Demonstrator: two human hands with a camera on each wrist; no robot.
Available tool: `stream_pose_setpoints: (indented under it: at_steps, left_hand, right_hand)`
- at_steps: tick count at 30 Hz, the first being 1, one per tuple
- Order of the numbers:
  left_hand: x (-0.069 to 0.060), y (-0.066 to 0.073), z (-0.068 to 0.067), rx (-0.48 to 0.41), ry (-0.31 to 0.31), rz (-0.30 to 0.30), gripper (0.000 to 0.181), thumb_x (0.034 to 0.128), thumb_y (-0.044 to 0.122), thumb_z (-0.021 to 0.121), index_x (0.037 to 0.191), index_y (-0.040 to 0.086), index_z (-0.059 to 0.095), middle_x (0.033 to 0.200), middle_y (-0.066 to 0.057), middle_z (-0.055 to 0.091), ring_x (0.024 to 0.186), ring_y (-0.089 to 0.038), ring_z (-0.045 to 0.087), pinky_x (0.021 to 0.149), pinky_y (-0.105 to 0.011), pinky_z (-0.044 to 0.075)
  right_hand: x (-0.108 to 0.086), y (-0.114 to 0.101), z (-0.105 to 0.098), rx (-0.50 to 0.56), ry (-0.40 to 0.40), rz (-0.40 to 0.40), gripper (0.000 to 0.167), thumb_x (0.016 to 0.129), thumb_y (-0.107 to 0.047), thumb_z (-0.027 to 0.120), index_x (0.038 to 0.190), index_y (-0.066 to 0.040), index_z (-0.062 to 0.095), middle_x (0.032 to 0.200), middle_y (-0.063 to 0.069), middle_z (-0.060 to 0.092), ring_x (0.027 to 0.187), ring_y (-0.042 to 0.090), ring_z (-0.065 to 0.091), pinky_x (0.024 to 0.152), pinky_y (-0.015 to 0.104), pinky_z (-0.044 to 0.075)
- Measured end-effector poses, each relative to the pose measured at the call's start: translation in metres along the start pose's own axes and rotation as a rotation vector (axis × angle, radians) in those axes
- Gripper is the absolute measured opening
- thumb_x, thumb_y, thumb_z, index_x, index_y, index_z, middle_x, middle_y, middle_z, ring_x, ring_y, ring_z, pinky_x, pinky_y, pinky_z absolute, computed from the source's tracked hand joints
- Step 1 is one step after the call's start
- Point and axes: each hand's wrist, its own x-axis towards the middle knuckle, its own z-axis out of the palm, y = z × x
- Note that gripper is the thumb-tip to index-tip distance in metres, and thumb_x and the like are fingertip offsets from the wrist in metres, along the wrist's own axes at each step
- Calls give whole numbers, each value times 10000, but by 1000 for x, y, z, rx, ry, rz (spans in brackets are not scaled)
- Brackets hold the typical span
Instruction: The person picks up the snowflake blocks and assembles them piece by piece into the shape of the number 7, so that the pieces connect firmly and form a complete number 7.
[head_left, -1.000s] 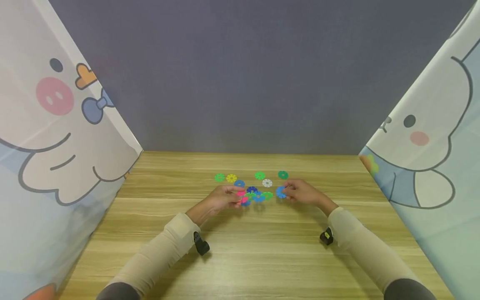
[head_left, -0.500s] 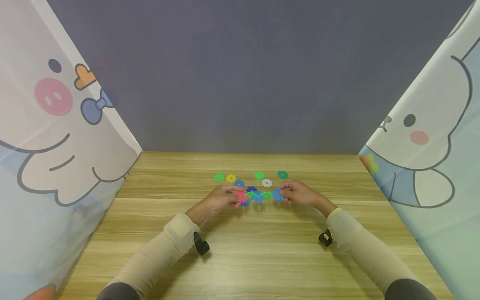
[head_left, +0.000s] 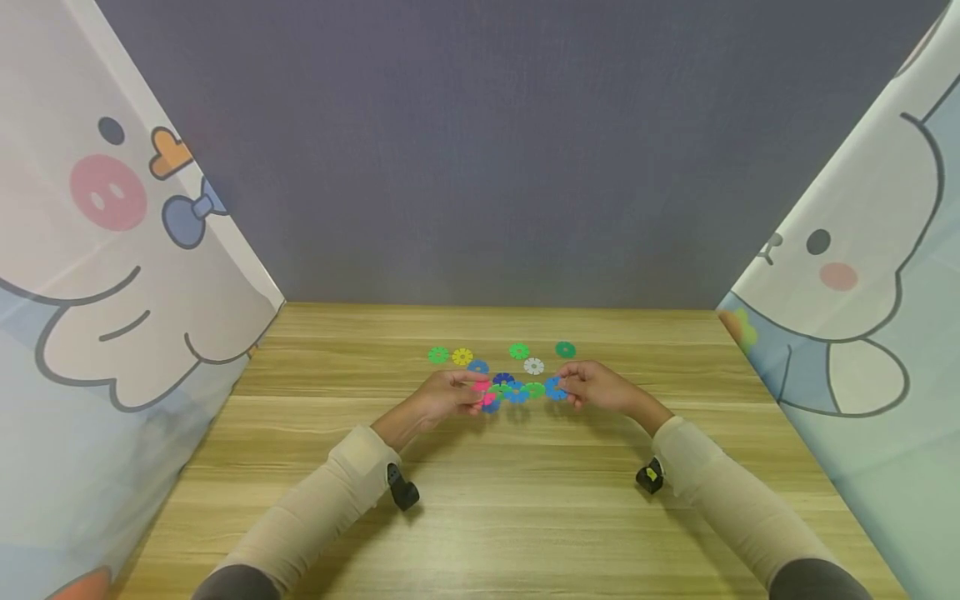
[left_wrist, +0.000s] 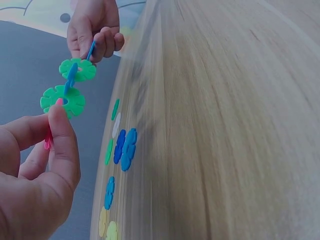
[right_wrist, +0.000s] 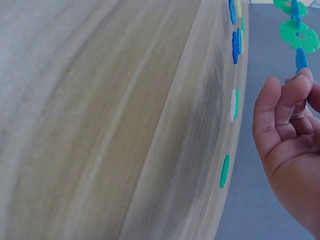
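Between the hands hangs a chain of slotted flower-shaped plastic discs. My left hand (head_left: 442, 395) pinches the pink disc (left_wrist: 48, 140) at its left end. From there run a green disc (left_wrist: 75, 102), a blue disc (head_left: 516, 392) seen nearly edge-on in the wrist views, and another green disc (right_wrist: 300, 36). My right hand (head_left: 602, 387) pinches a separate-looking blue disc (head_left: 556, 388) close to that last green one. In the right wrist view this blue disc's edge (right_wrist: 301, 59) meets or nearly meets the green rim; whether they interlock I cannot tell.
Loose discs lie on the wooden table (head_left: 480, 500) behind the hands: yellow (head_left: 462, 357), white (head_left: 534, 367), dark green (head_left: 566, 350), dark blue (head_left: 503, 380) and several others. A grey panel (head_left: 495, 167) stands at the back, with printed cloth (head_left: 862, 275) at the sides.
My right hand has moved a little left with its blue disc, closing on the chain's green end, then has stayed almost still. The left hand keeps its place on the pink disc.
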Motion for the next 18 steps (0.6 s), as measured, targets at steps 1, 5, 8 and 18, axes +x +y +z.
stream_pose_setpoints:
  at_steps: [1, 5, 8, 18]
  left_hand:
    - [0, 0, 0, 2, 0, 2, 448, 982, -15, 622, 1420, -53, 534, 1030, -43, 676, 784, -103, 663, 749, -218, 608]
    - [-1, 2, 1, -6, -2, 4, 456, 981, -21, 620, 1426, -58, 526, 993, -30, 673, 775, -97, 662, 754, -221, 611]
    - [-1, 2, 2, -11, -6, 10, 462, 980, -27, 618, 1430, -66, 518, 980, -22, 673, 774, -94, 661, 748, -217, 611]
    - [-2, 2, 2, -6, -1, 15, 449, 981, -26, 617, 1420, -65, 529, 973, -18, 677, 795, -103, 668, 746, -215, 612]
  right_hand:
    - [0, 0, 0, 1, 3, 4, 313, 1091, -172, 476, 1269, 74, 555, 811, 5, 586, 700, 88, 565, 688, 305, 577]
    - [0, 1, 0, 5, 16, 18, 321, 1091, -174, 477, 1288, 69, 551, 812, 15, 595, 698, 93, 570, 689, 312, 578]
    - [0, 0, 1, 6, 22, 26, 324, 1090, -168, 475, 1297, 70, 548, 811, 20, 597, 696, 96, 572, 691, 314, 581]
    - [-2, -3, 4, 24, 16, 14, 298, 1084, -156, 487, 1251, 83, 549, 808, 16, 583, 679, 87, 571, 694, 316, 597]
